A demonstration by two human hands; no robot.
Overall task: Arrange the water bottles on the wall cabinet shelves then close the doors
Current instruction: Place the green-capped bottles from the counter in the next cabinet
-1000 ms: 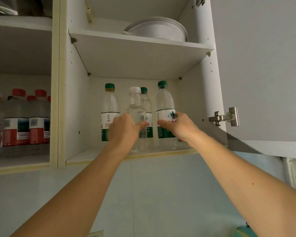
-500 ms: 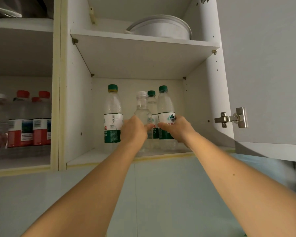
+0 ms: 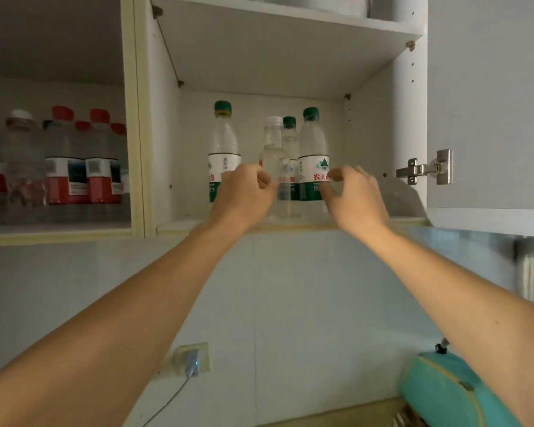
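Note:
Several water bottles stand on the lower shelf (image 3: 179, 224) of the open right cabinet: a green-capped one (image 3: 224, 149) at the left, a white-capped clear one (image 3: 273, 155) in the middle, a green-capped one (image 3: 289, 143) behind it, and a labelled green-capped one (image 3: 313, 155) at the right. My left hand (image 3: 244, 195) hovers just in front of the white-capped bottle, its fingers loosely curled at the bottle's left side. My right hand (image 3: 353, 197) hangs beside the right bottle, fingers loosely curled and off the label. Neither hand holds anything.
The left cabinet compartment holds several red-capped bottles (image 3: 67, 167). The right door (image 3: 490, 103) stands open on its hinge (image 3: 426, 169). A white bowl (image 3: 336, 3) sits on the upper shelf. Below are a wall socket (image 3: 191, 359) and a teal object (image 3: 450, 392).
Both hands let go of the bottles they gripped and have drawn back slightly. The bottles stay upright on the shelf. The view has tilted downward.

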